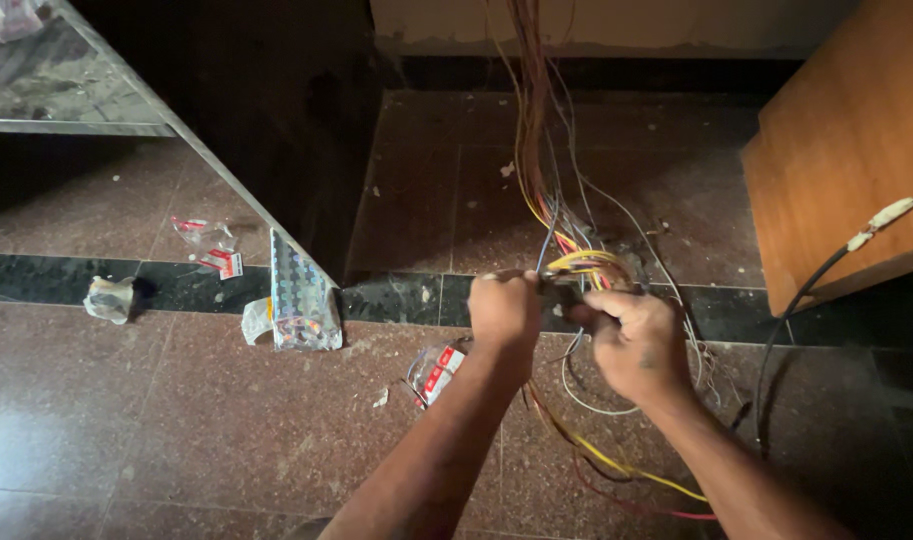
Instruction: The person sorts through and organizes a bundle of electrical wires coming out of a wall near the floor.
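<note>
Yellow, red and pale insulated wires run together into a loose bundle [566, 262] that both hands have pulled up off the floor, evidently so the strands can be worked clear of the tangle below. The left hand [504, 312] is closed into a fist around the bundle's near side, knuckles up, pinning it steady. The right hand [636, 343] is curled shut just beside it, fingers wrapped over the same strands and over something dark between the two hands; whether that is a small tool or only more cable I cannot tell. From the grip the wires climb in a long hank [529, 100] toward the far wall, while slack loops [616, 465] trail down under the wrists across the polished brown stone floor [176, 420]. A torn wrapper with red print [438, 372] lies on the floor just below the left forearm. Further left, along the dark band of tile, sit a shiny patterned packet [301, 300] leaning at the foot of a glass-topped counter [66, 90], more clear wrappers [211, 245] and a crumpled scrap [110, 298], dropped where they were opened. At the right edge a black cable [826, 270] arcs past a wooden panel [846, 140].
</note>
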